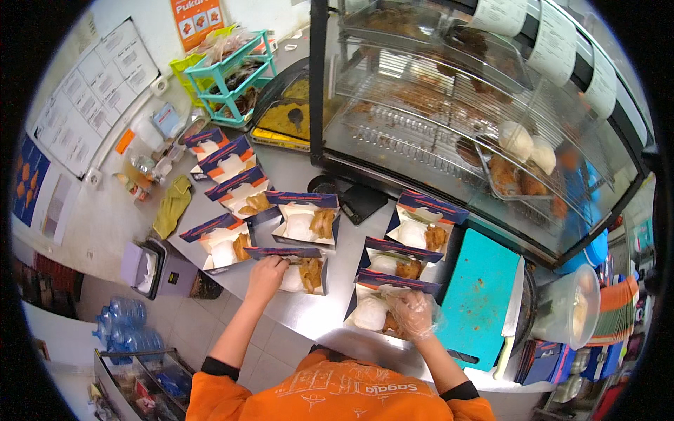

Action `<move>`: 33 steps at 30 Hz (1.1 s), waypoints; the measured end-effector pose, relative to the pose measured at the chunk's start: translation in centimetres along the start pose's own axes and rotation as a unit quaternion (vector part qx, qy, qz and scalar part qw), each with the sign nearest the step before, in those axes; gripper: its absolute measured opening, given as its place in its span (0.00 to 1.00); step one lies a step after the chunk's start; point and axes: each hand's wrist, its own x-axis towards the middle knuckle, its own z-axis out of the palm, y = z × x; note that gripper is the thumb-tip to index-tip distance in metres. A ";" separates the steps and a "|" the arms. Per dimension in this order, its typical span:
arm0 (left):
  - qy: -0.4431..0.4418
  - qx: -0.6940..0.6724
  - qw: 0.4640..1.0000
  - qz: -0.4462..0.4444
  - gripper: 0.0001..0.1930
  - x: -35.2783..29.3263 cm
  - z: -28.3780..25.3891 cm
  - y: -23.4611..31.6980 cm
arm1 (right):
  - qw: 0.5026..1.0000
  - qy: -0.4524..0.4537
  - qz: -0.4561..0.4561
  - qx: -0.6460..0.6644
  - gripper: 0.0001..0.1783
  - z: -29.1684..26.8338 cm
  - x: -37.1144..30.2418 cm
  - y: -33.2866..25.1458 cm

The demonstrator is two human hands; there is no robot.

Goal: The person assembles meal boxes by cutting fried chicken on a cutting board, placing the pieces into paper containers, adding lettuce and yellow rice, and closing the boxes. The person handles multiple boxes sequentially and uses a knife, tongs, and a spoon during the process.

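Observation:
My bare left hand (pixel 268 277) is closed at the left edge of an open paper food box (pixel 302 252), its fingers pinching the rim. White rice (pixel 291 281) and fried chicken (pixel 309 274) lie in that box. In a clear plastic glove, my right hand (pixel 415 313) reaches into the nearest box on the right (pixel 399 282). Its fingers are curled over a piece of fried chicken (pixel 392 325), beside a mound of rice (pixel 370 313); the glove partly hides the fingertips. Two more filled boxes (pixel 432 208) stand behind it.
Several open boxes (pixel 232 184) line the steel counter at the left. A teal cutting board (pixel 479 295) with a knife (pixel 514 309) lies at the right, next to a clear tub (pixel 565 309). A glass display cabinet (pixel 435 133) stands behind, a black scale (pixel 360 203) before it.

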 end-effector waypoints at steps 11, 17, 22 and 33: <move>-0.102 0.019 0.994 -0.036 0.20 0.8 5.7 -3.5 | 0.983 -0.113 0.141 -0.031 0.16 4.6 -2.7 -1.6; -0.042 -0.065 0.992 -0.096 0.15 -0.8 6.4 -4.1 | 0.949 -0.174 0.216 0.150 0.22 -5.9 -3.1 -2.3; -0.044 -0.049 0.995 -0.080 0.17 -2.3 7.0 -5.3 | 0.950 0.086 0.301 0.000 0.12 -24.4 -9.0 9.9; 0.054 0.010 0.994 -0.090 0.20 -3.5 7.1 -4.0 | 0.751 -0.452 0.419 -0.236 0.24 -28.6 -18.9 41.7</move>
